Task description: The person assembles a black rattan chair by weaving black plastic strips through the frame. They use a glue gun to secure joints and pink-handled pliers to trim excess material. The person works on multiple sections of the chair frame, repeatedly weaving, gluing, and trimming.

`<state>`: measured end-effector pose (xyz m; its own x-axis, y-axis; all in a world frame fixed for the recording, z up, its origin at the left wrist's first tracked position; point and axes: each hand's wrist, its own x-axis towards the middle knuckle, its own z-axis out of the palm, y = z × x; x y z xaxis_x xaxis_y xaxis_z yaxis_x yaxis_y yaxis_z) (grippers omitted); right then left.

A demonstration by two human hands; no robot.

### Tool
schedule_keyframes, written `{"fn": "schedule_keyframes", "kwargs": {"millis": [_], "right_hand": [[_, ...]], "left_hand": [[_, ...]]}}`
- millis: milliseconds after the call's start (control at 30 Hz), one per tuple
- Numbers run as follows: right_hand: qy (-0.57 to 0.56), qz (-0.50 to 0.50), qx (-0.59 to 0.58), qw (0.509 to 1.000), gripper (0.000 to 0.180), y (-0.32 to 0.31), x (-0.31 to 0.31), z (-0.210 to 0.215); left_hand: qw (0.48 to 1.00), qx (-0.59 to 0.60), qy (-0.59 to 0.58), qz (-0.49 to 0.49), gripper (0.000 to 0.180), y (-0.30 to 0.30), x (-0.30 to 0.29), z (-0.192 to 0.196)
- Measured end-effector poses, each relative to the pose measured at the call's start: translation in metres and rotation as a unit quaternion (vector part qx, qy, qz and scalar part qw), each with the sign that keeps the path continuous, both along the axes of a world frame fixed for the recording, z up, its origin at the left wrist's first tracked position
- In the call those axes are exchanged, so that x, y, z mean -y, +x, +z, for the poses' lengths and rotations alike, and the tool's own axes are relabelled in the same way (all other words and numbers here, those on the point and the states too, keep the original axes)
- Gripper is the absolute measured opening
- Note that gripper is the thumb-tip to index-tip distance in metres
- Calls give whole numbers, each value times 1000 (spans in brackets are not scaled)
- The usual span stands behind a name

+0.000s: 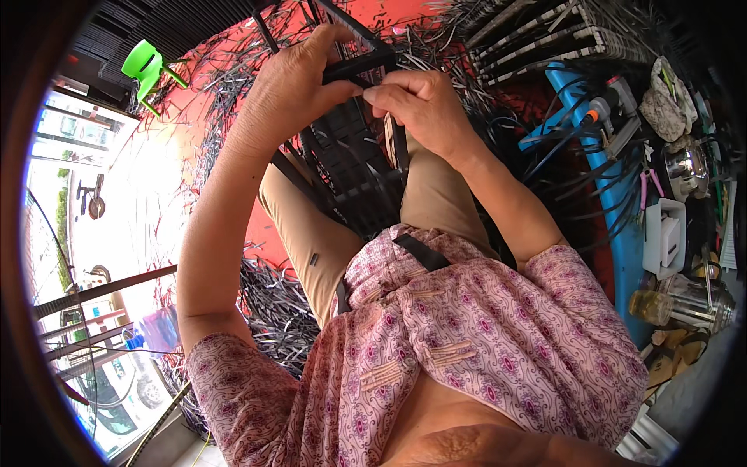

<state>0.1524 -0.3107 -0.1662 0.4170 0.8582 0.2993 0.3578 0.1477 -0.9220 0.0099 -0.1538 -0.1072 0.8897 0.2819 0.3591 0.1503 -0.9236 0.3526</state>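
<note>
A black woven panel on a dark metal frame [352,159] rests across my lap, over tan trousers. My left hand [289,87] grips the frame's top bar, thumb pressed along it. My right hand [420,105] sits just beside it, fingers pinched shut on a black plastic strip [399,148] that hangs down over the weave. The two hands nearly touch at the top edge of the panel.
Loose black strips [272,303] litter the red floor on my left and ahead. A green plastic stool [146,66] stands far left. A blue bench [622,233] on the right carries tools, a white box, a metal pot and a bottle. Finished woven pieces [545,35] are stacked at the top right.
</note>
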Motion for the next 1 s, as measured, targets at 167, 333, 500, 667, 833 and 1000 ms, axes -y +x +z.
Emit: {"fn": "schedule_keyframes", "kwargs": {"millis": [167,333,500,667,833,1000], "right_hand": [[-11,-1,-3,1000,29,5,13,-13],[49,-3,31,998,31,-10,7,-24],[30,11,-31,999,27,-16,1,-35],[-15,24,-66,997,37,-14,-6,-31],[-43,24,-81,996,41,-19,-15,-25],[-42,14,-145,988,30,-30,-19,-19]], "left_hand": [[1000,0,-2,-15,55,0,3,-1],[999,39,2,-31,63,3,-1,-7],[997,36,-35,-66,71,3,-2,-6],[995,49,-72,-42,71,-1,-11,-9],[997,42,-69,-8,66,-3,-9,-6],[996,37,-79,-2,61,-5,-12,-6]]}}
